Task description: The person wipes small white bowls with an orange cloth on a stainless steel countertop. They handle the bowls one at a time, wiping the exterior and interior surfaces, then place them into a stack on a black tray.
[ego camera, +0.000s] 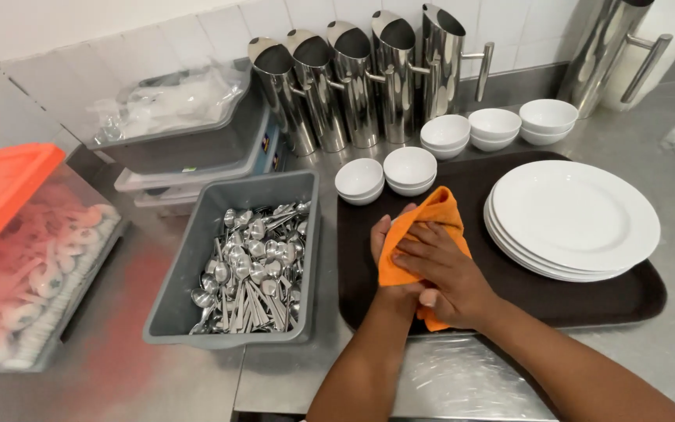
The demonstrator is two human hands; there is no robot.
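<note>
While both my hands wrap the orange cloth [423,234] over the dark tray [626,301], left hand [388,238] cups beneath, right hand [447,273] presses its fingers [419,248] closed on top; grey cutlery bin [189,270] sits left, 1 plate stack [580,219] right.

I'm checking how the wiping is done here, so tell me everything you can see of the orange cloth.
The orange cloth is a soft, plain fabric, crumpled and folded into a bunch rather than spread flat. It sits between both hands above the dark brown tray: the left hand cups it from beneath, and the right hand presses on top. One corner peaks upward toward the white bowls; another end hangs below the right hand. What it may wrap is hidden.
</note>
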